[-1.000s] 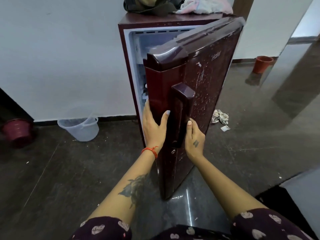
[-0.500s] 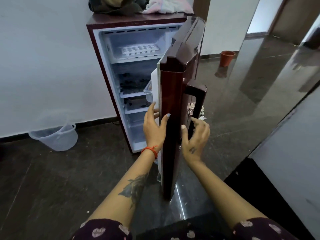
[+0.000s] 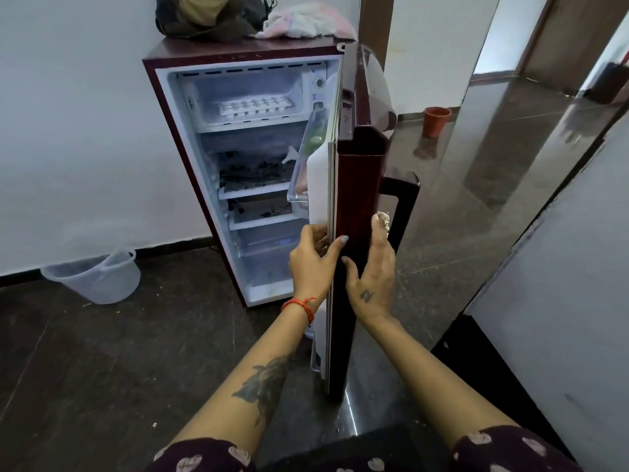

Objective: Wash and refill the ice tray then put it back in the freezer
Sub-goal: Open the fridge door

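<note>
Head view looks down on a small maroon single-door refrigerator (image 3: 177, 131) standing against a white wall, its glossy maroon door (image 3: 357, 206) swung wide so that the door's edge faces the camera. Inside the refrigerator, in the freezer compartment at the top, a white plastic ice tray (image 3: 256, 107) lies flat on the compartment floor, its rows of cells visible. Below the freezer, several white shelves (image 3: 258, 190) step down the cabinet; what lies on them is too dark to name.

The left hand (image 3: 311, 267) grips the door's edge from the inner, white-lined side, fingers curled round the edge and thumb laid on the maroon face. A red thread bracelet (image 3: 299, 303) circles that wrist. The right hand (image 3: 371, 277) rests on the outer side of the same edge, fingers fairly straight and pressed flat against the maroon surface, just beside the door's dark loop handle (image 3: 405, 206). Both hands are well apart from the ice tray.

On top of the refrigerator sit a dark bag (image 3: 211, 17) and a crumpled pink-white cloth (image 3: 306, 23). Left of the refrigerator, on the dark polished floor (image 3: 102, 352), a translucent plastic bucket (image 3: 98, 279) stands near the wall. Right of the refrigerator, farther back, an orange-brown pot (image 3: 436, 120) stands on the floor.
</note>
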